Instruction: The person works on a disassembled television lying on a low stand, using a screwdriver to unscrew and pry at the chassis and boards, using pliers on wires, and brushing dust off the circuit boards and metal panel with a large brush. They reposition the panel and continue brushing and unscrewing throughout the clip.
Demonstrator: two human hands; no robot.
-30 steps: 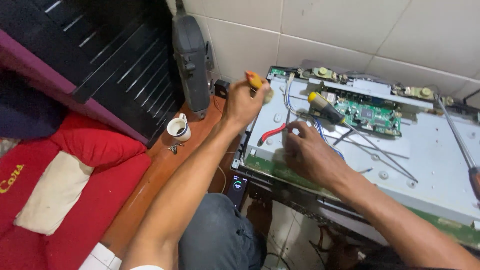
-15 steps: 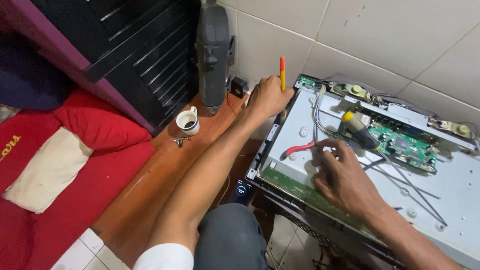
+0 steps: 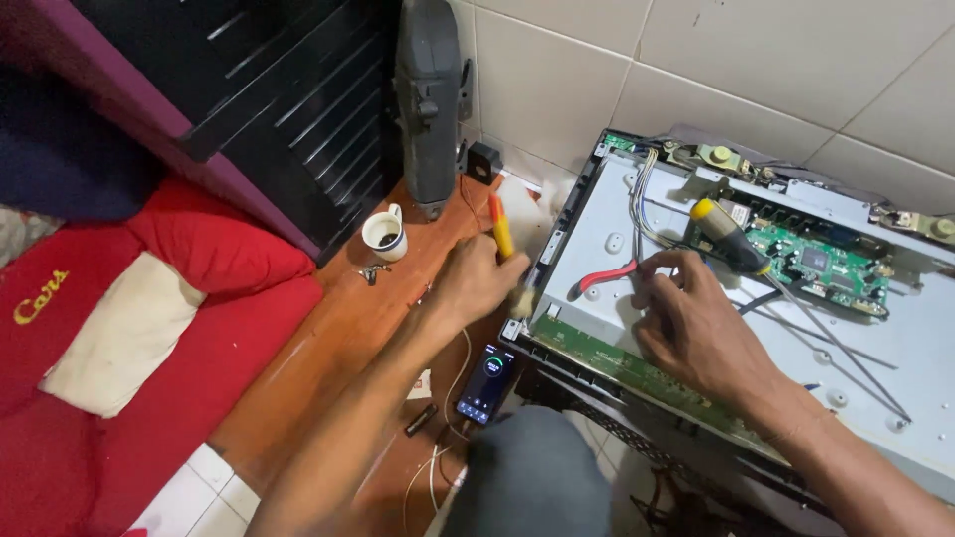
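We see one lit phone [image 3: 485, 383] screen, dark with a blue-green ring, flat on the wooden floor [image 3: 328, 348].

Your left hand [image 3: 476, 281] and right hand [image 3: 696, 333] were bare, forearms unsleeved; knee wore grey trousers [image 3: 532, 475].

wooden floor strip [image 3: 328, 358] carries a cup [image 3: 384, 234], phone [image 3: 485, 383] and grey speaker [image 3: 430, 109].

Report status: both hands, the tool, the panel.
Left hand gripping yellow-and-orange brush at metal panel's left edge. Right hand flat on panel, beside red-handled pliers. Yellow-handled screwdriver lies by green circuit board.
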